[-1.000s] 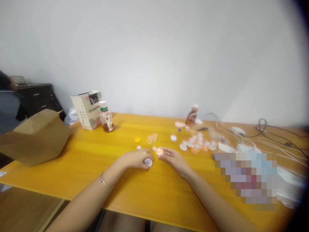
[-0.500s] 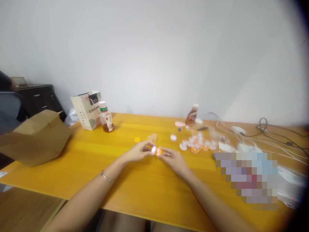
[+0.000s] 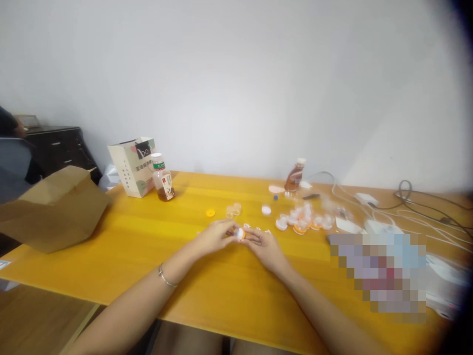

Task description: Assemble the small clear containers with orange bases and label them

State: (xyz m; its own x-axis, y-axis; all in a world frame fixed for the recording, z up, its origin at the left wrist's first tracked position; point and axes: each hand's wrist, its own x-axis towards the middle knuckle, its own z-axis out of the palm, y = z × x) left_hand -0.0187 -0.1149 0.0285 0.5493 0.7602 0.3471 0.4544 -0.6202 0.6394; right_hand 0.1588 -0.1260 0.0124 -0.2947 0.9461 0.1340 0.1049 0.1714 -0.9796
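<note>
Both hands meet over the middle of the table. My left hand is closed, its thumb and fingertips pinching a small white cap. From the other side my right hand grips a small orange cap, pressed against the white one; fingers partly cover both. Just beyond the hands lie a yellow disc, small clear cups and a white lid. To the right is a cluster of clear cups with white and orange lids.
At the left, a brown paper bag lies on the table. A printed carton bag and a drink bottle stand behind it. Another bottle stands back right, near cables and a blurred-out patch.
The white cap and the orange cap, slightly apart before, are now together. My left hand has moved a little to the right; small pale pieces now show behind my right hand.
</note>
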